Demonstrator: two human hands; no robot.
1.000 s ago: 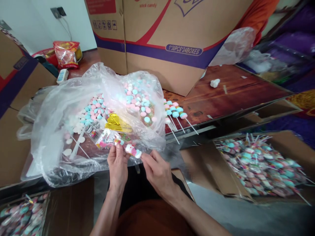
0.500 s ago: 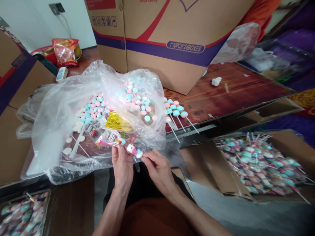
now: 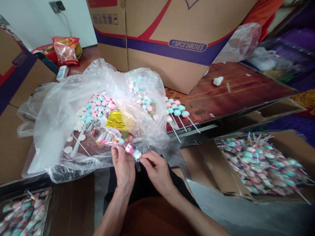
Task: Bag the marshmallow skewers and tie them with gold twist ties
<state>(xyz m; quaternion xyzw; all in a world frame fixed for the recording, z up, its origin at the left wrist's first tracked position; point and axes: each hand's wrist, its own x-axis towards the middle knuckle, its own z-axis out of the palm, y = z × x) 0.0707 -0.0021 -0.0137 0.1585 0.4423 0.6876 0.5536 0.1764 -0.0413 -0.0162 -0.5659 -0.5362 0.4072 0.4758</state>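
Between my two hands is a marshmallow lollipop (image 3: 133, 151) in red, pink, white and pale blue, tilted down to the right. My left hand (image 3: 123, 165) is closed around its left end, with some fingers hidden behind. With thumb and forefinger pinched, my right hand (image 3: 157, 168) grips the pale right end. Whether a clear wrapper covers the candy, I cannot tell. Just beyond my left hand lie printed plastic bags (image 3: 106, 137) and a bundle of gold twist ties (image 3: 116, 120). Loose pink, blue and white marshmallows (image 3: 97, 106) are heaped on a crumpled clear plastic sheet (image 3: 55, 131).
Several marshmallow sticks (image 3: 177, 110) rest at the sheet's right side on the wooden table (image 3: 236, 85). A large carton (image 3: 152, 62) stands behind. At lower right, an open box (image 3: 206, 164) holds many wrapped lollipops; another box (image 3: 48, 209) of them sits lower left.
The lollipop's right end and my right fingertips have shifted very slightly left. My left hand keeps its hold, and the whole view has moved a little.
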